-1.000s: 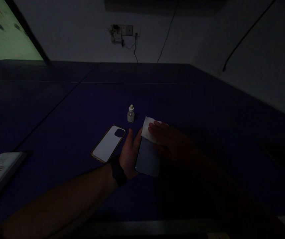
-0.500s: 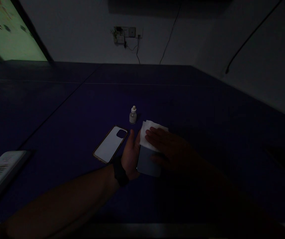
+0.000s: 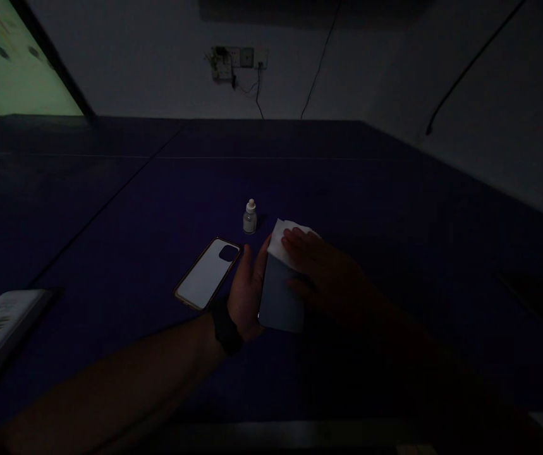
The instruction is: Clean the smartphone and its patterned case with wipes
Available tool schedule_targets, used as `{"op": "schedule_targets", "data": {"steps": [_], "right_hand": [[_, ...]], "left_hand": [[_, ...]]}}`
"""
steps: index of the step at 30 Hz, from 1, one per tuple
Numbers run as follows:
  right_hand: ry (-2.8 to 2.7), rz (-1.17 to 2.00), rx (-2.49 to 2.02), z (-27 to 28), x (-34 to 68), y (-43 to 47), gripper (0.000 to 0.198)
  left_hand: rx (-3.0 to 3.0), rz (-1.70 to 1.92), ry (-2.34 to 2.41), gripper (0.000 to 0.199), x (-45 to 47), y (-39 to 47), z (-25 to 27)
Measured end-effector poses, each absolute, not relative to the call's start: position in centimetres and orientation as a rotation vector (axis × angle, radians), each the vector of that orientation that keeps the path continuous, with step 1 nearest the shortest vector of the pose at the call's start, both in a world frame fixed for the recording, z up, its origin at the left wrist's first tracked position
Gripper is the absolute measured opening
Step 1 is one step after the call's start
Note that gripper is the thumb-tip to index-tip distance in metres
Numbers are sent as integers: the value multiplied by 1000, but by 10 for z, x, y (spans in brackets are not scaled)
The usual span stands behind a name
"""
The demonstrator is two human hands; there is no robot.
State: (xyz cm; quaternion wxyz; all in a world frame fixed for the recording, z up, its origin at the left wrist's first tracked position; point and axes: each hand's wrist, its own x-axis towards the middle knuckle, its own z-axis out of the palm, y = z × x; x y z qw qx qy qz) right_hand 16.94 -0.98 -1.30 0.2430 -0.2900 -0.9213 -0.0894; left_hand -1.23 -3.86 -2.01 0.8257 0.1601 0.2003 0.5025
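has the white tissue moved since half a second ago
Yes. Judged against the standing bottle, the white tissue under the right hand has moved up the picture, toward the far end of the phone.

Case left of phone, bottle (on surface) behind

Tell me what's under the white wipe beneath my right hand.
The far end of the phone, held in your left hand. Whatever the white wipe and right hand cover on its surface can't be seen.
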Motion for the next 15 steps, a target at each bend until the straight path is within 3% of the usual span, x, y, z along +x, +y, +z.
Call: {"op": "schedule_targets", "data": {"steps": [4,10,15], "right_hand": [[-2551,-219,-781,-10,173,-10,55],[-2566,-183,-747,-12,168,-12,65],[-2540,-206,-747,-11,170,-11,56]], "left_hand": [[337,1090,436,65,-13,-39,-21],[324,1024,407,69,-13,-38,-20],[338,1058,406,66,-13,-39,-23]]}}
